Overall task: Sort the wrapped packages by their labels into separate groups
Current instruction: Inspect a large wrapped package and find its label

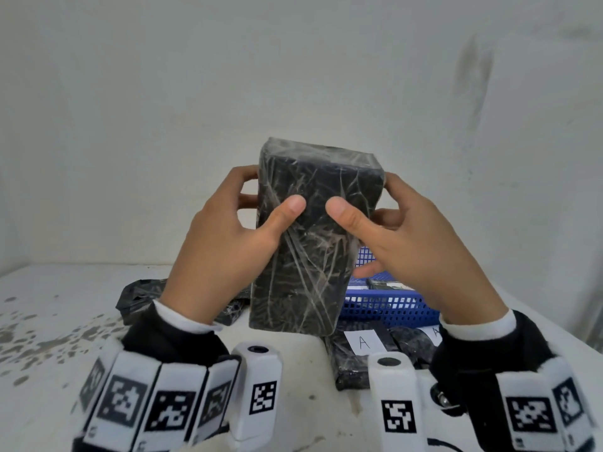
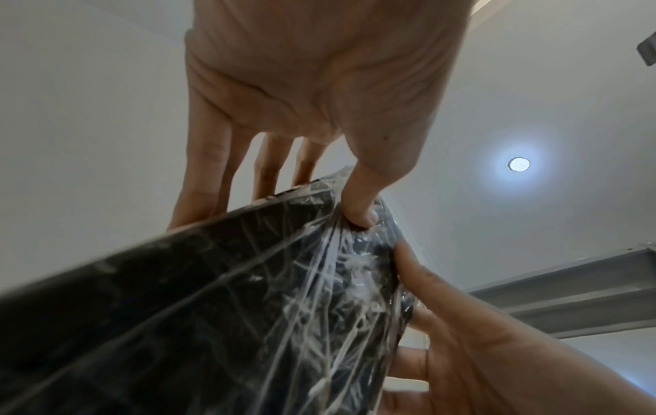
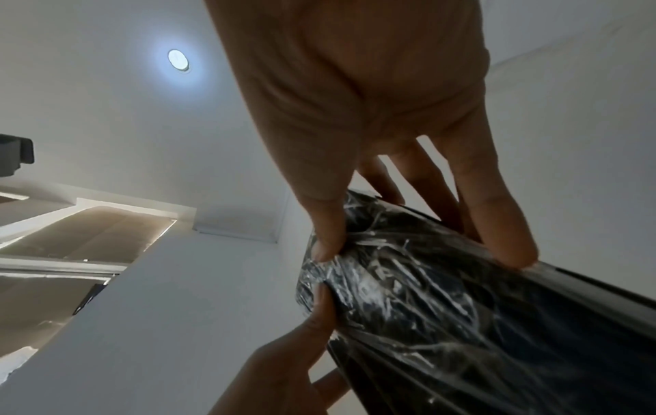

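Wrist-worn marker cuffs point(image 1: 156, 402) framing the shot | left hand point(image 1: 225, 252) and right hand point(image 1: 421, 252) are gripping black film-wrapped package point(image 1: 310, 236) upright between them, equally near, above counter point(image 1: 49, 327) | label unseen | A-labelled packages point(image 1: 362, 344) are lying below right, beside blue basket point(image 1: 388, 308).

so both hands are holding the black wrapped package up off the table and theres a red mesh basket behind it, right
Not quite: the mesh basket is blue, not red, as the head view shows. The rest holds: the left hand and right hand both hold the black wrapped package up off the table.
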Demonstrator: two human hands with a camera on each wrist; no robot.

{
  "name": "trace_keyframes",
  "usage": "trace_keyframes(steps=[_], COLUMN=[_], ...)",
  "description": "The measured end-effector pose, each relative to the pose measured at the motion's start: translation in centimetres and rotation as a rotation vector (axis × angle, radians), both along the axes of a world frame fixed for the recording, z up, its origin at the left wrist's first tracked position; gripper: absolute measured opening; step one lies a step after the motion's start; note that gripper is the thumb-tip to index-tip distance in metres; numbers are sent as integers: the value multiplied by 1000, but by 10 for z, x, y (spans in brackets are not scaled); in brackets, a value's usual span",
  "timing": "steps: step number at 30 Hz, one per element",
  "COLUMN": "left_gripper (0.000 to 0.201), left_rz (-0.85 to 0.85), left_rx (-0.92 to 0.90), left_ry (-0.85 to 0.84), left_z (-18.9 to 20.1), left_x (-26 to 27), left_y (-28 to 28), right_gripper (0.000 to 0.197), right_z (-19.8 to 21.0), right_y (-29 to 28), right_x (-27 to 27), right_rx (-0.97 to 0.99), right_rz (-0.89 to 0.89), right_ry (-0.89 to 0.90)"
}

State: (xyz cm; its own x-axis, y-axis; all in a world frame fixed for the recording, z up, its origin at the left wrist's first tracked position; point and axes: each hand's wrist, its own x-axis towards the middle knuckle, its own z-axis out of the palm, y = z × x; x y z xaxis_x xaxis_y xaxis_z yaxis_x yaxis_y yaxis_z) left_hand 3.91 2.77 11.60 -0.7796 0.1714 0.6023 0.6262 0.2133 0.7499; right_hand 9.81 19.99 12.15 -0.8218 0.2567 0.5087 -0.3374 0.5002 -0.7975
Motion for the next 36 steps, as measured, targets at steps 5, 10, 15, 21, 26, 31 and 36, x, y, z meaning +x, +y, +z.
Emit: trace_keyframes(steps=[5, 10, 15, 21, 26, 31, 36], left_gripper=[64, 61, 50, 29, 30, 38, 28], left_rz=[-4, -9, -128, -237, -251, -226, -193], left_rx=[-28, -18, 51, 95, 149, 192, 205], left_ry=[24, 4, -94, -192, -233, -179, -165], left_z=[2, 3, 3, 4, 7, 9, 8], left_x=[2, 3, 5, 4, 5, 11, 10], left_y=[-1, -1, -5, -4, -5, -3, -2], right_gripper=[74, 73, 59, 47, 46, 47, 16], right_z=[1, 1, 0, 0, -2, -4, -3], right_y=[-3, 0, -1, 1, -4, -7, -5], right_x=[1, -1, -3, -4, -4, -5, -8], right_rx=[-41, -70, -139, -172, -136, -103, -116], right_rz=[33, 52, 101, 136, 177, 173, 175], right_ry=[26, 33, 9, 51, 105, 153, 170])
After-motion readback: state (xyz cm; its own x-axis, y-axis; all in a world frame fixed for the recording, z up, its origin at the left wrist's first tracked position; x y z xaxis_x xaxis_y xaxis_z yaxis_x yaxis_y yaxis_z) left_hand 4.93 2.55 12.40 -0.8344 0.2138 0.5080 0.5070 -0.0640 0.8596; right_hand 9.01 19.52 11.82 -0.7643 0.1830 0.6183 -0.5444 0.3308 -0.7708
